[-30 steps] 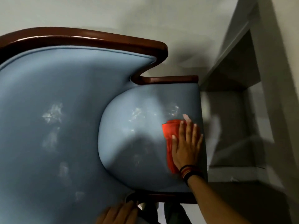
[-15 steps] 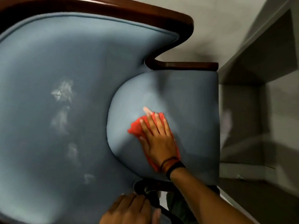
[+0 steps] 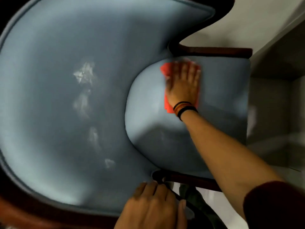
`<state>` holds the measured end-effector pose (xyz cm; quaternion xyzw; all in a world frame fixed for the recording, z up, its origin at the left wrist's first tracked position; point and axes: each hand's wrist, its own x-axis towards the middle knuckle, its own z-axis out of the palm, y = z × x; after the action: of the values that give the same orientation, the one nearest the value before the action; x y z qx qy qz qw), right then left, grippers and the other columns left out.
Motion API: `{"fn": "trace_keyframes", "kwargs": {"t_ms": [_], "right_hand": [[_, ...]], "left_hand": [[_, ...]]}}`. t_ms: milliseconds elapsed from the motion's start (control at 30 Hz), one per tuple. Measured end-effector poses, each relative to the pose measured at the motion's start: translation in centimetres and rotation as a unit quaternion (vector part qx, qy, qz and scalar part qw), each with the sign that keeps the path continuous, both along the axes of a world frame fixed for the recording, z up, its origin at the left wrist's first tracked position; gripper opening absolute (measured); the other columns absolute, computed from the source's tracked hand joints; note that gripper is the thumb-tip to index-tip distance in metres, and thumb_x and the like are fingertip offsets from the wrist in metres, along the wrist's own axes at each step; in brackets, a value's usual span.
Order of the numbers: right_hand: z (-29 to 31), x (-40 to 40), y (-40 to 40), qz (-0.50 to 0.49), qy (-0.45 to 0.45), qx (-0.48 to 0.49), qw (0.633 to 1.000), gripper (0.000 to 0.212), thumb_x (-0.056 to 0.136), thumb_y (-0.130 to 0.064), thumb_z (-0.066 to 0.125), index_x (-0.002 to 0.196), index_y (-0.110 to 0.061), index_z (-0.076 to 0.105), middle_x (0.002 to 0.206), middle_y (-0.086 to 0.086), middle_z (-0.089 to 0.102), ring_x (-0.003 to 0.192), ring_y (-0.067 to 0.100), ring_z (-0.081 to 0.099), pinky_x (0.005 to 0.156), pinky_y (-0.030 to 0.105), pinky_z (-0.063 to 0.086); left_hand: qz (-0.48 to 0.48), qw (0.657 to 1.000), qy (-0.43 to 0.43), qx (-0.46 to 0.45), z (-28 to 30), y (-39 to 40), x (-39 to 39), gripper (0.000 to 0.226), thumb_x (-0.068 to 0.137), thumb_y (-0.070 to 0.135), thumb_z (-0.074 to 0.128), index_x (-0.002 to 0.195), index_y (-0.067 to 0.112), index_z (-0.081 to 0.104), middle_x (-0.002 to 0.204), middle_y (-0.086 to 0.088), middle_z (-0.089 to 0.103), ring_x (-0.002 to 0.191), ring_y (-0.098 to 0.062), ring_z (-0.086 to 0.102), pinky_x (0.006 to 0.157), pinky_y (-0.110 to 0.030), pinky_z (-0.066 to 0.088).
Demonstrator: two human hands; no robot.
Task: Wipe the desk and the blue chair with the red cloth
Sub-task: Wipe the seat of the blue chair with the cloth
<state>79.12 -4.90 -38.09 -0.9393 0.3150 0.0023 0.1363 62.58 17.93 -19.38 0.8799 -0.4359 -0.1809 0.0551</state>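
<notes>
The blue chair (image 3: 69, 123), padded and framed in dark wood, fills most of the head view from above. Its rounded seat (image 3: 219, 103) sits at the centre right. My right hand (image 3: 183, 83) lies flat on the red cloth (image 3: 167, 103), pressing it onto the far part of the seat near the back rest. The cloth shows only at the hand's edges. My left hand (image 3: 153, 207) rests on the near arm of the chair at the bottom, fingers curled over its edge. Pale smudges (image 3: 84, 73) mark the back rest.
A grey shelf unit or desk side (image 3: 277, 100) stands close against the chair on the right. Pale floor (image 3: 257, 22) shows at the top right. The chair's dark wooden arm rail (image 3: 214, 51) runs just beyond my right hand.
My right hand has slid the red cloth away from me, from the middle of the seat up to its far edge. The view has moved closer and shifted left.
</notes>
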Motion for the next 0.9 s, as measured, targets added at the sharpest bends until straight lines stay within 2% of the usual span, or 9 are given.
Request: {"fn": "trace_keyframes", "kwargs": {"t_ms": [67,167,233,300,400,567,667,800,900], "right_hand": [[0.9,-0.6,5.0,0.113,-0.022,0.011,0.993,0.061,0.102,-0.043,0.038,0.159,-0.02,0.034,0.17,0.012,0.024,0.156,0.041,0.017,0.127,0.058,0.012],[1.3,-7.5,9.1,0.302,-0.025,0.026,0.953,0.056,0.107,-0.039,0.037,0.159,-0.019,0.035,0.171,0.011,0.021,0.157,0.039,0.016,0.127,0.056,0.012],[1.0,-13.3,8.7,0.354,-0.015,0.045,0.934,0.053,0.107,-0.039,0.041,0.156,-0.019,0.041,0.169,0.01,0.026,0.157,0.038,0.019,0.126,0.057,0.015],[0.5,-18.0,6.1,0.319,0.02,0.055,0.946,0.054,0.105,-0.041,0.044,0.157,-0.026,0.04,0.169,0.005,0.029,0.158,0.035,0.016,0.127,0.058,0.012],[0.8,-19.7,0.1,0.188,0.071,0.032,0.979,0.059,0.104,-0.045,0.033,0.162,-0.031,0.027,0.172,-0.002,0.018,0.159,0.033,0.01,0.126,0.061,0.007],[0.5,-9.2,-4.6,-0.005,0.037,0.017,0.999,0.065,0.104,-0.043,0.03,0.164,-0.019,0.018,0.173,0.007,0.011,0.158,0.043,0.007,0.125,0.065,0.007],[0.3,-2.2,-0.9,-0.029,0.039,0.014,0.999,0.067,0.101,-0.044,0.031,0.162,-0.017,0.024,0.172,0.012,0.017,0.157,0.045,0.013,0.125,0.063,0.011],[1.6,0.0,7.8,0.164,-0.01,-0.005,0.986,0.064,0.1,-0.039,0.036,0.161,-0.018,0.03,0.17,0.007,0.023,0.158,0.037,0.014,0.126,0.059,0.011],[1.5,-4.8,11.4,0.335,-0.012,0.026,0.942,0.059,0.104,-0.038,0.035,0.16,-0.02,0.033,0.169,0.005,0.028,0.159,0.034,0.013,0.127,0.057,0.009]], "left_hand": [[0.005,0.998,0.044,0.034,1.2,-0.2,0.3,0.035,0.087,0.042,0.054,0.064,0.026,0.074,0.068,0.003,0.071,0.061,-0.02,0.069,0.062,-0.027,0.06],[-0.006,0.996,0.07,0.051,2.6,-0.1,0.4,0.036,0.095,0.04,0.051,0.072,0.022,0.072,0.073,-0.001,0.071,0.067,-0.024,0.067,0.068,-0.034,0.059],[-0.006,0.995,0.063,0.072,2.9,0.1,0.6,0.037,0.097,0.04,0.049,0.08,0.02,0.075,0.082,-0.002,0.075,0.075,-0.025,0.07,0.075,-0.036,0.06],[-0.003,0.995,0.044,0.093,2.9,0.2,0.7,0.045,0.097,0.044,0.046,0.096,0.015,0.081,0.101,-0.005,0.08,0.092,-0.026,0.076,0.089,-0.039,0.062],[0.013,0.994,0.046,0.101,3.4,0.7,0.9,0.06,0.101,0.051,0.04,0.121,0.009,0.079,0.125,-0.011,0.077,0.116,-0.029,0.074,0.107,-0.048,0.055],[-0.031,0.996,0.004,0.08,5.1,5.9,5.5,0.068,0.106,0.05,0.032,0.143,0.001,0.063,0.148,-0.016,0.062,0.139,-0.032,0.059,0.116,-0.047,0.044],[-0.047,0.995,0.0,0.09,4.3,6.9,6.3,0.064,0.106,0.046,0.033,0.139,0.002,0.067,0.143,-0.015,0.066,0.134,-0.029,0.063,0.11,-0.046,0.053],[-0.044,0.994,0.008,0.097,4.1,6.5,6.3,0.056,0.1,0.043,0.043,0.123,0.007,0.078,0.13,-0.011,0.075,0.12,-0.024,0.073,0.099,-0.041,0.06],[-0.046,0.992,0.013,0.114,4.4,6.4,6.5,0.054,0.1,0.042,0.043,0.117,0.008,0.08,0.123,-0.011,0.078,0.113,-0.024,0.075,0.096,-0.036,0.062]]}}
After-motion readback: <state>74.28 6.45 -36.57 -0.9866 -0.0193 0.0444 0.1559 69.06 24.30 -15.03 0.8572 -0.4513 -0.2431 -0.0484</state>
